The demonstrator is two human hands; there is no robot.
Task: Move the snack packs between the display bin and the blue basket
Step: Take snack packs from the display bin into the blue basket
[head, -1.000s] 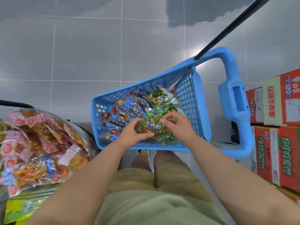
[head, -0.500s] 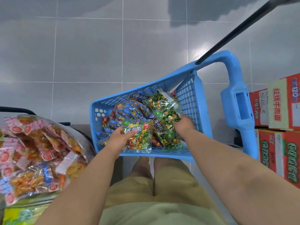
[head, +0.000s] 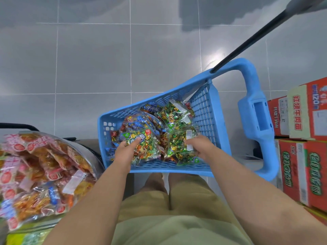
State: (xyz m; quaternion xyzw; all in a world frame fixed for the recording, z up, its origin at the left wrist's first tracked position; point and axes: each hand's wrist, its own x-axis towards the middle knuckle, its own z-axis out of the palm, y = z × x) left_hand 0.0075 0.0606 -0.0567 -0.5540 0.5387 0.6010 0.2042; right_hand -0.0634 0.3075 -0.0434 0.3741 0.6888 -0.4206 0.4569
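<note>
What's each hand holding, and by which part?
Left hand pinches a green snack pack by its left edge; right hand, a second pack by its right edge.

The basket (head: pixel 177 171) is standing just ahead of the person's knees, with its handle (head: pixel 256 119) sticking out to the right and a pole (head: pixel 247 45) rising from its far right corner. Snack packs (head: pixel 173 115) are lying heaped inside it. The left hand (head: pixel 123 152) is gripping the near-left pack (head: pixel 146 147) and the right hand (head: pixel 200 147) is gripping the near-right pack (head: pixel 177 144), both in the basket's near half. The display bin (head: pixel 92 152) is standing to the left, holding more packs (head: pixel 40 174); stacked cartons (head: pixel 304 121) are standing to the right, beyond the handle
</note>
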